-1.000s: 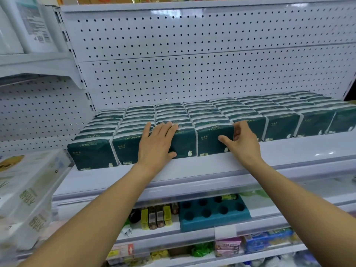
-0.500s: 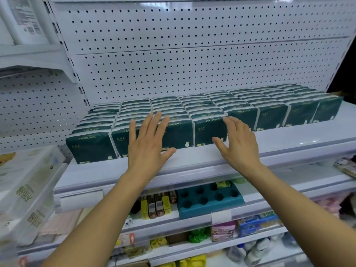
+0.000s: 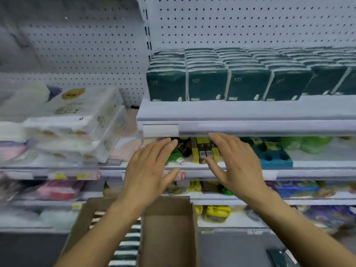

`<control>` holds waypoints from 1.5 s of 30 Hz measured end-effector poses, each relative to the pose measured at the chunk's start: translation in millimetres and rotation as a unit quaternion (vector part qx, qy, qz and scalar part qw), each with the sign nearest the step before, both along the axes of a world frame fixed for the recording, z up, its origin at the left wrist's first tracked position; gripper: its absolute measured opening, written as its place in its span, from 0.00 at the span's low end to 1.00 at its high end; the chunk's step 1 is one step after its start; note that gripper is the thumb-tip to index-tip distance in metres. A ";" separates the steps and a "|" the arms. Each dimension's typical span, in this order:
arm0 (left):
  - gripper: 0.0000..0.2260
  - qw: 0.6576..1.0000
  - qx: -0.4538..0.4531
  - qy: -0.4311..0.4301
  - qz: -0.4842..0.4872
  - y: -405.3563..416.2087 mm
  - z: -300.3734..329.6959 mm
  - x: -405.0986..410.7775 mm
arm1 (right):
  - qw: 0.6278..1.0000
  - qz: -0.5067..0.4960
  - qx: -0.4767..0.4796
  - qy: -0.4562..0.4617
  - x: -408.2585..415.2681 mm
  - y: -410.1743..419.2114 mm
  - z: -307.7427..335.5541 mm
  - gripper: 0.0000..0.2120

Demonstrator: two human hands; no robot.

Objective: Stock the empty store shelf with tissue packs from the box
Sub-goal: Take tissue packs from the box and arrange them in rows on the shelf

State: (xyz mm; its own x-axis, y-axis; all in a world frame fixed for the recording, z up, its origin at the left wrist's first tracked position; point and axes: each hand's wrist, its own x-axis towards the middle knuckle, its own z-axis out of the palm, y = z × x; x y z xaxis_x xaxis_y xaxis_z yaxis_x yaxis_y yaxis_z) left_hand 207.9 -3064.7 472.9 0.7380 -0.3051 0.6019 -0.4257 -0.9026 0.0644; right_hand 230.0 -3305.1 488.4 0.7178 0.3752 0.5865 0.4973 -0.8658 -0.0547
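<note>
The dark green tissue packs (image 3: 208,83) stood upright in tight rows on the white shelf (image 3: 231,110), their glossy fronts lined up along its front edge, more rows packed behind them back toward the perforated white panel (image 3: 250,22). Below, a brown cardboard box (image 3: 169,228) stood open, a divider wall splitting it; the striped edges of more packs (image 3: 127,245) showed in its left compartment, while the right one showed only bare cardboard.

Both hands hung in the air between shelf and box, touching nothing. The left hand (image 3: 148,170) had its grip open, fingers straight and close together, thumb spread out to the side. The right hand (image 3: 237,164) was the same, palm down, fingers stretched forward, holding nothing.

To the left, bulky white plastic-wrapped bundles (image 3: 77,120) were stacked on a neighbouring shelf. Under the stocked shelf sat small yellow-and-dark boxes (image 3: 202,149) and a teal tray (image 3: 275,157) with round hollows. The picture was blurred lower down.
</note>
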 end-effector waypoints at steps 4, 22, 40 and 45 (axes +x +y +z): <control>0.33 0.993 0.015 0.097 0.061 61.3 -46.4 -25.1 | 0.995 0.022 -0.032 0.088 -12.5 63.1 -40.4 0.27; 0.26 0.826 -0.098 0.506 0.231 204.6 -291.0 -106.6 | 0.865 0.116 -0.189 0.450 -12.6 212.2 -293.1 0.14; 0.11 0.887 0.004 0.409 0.215 207.9 -394.7 -64.6 | 0.849 0.132 -0.165 0.484 14.1 261.8 -426.3 0.14; 0.16 0.871 0.096 0.435 0.208 208.4 -396.2 -54.2 | 0.856 0.104 -0.178 0.473 10.3 266.1 -428.6 0.16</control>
State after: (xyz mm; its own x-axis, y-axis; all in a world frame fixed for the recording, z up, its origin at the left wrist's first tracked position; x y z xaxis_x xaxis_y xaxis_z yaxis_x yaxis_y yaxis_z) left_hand 153.7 -2856.3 76.7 0.9601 0.0646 -0.2722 0.0757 -0.9967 0.0305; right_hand 240.3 -3039.0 59.8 0.7044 0.5868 -0.3994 0.5220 -0.8095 -0.2687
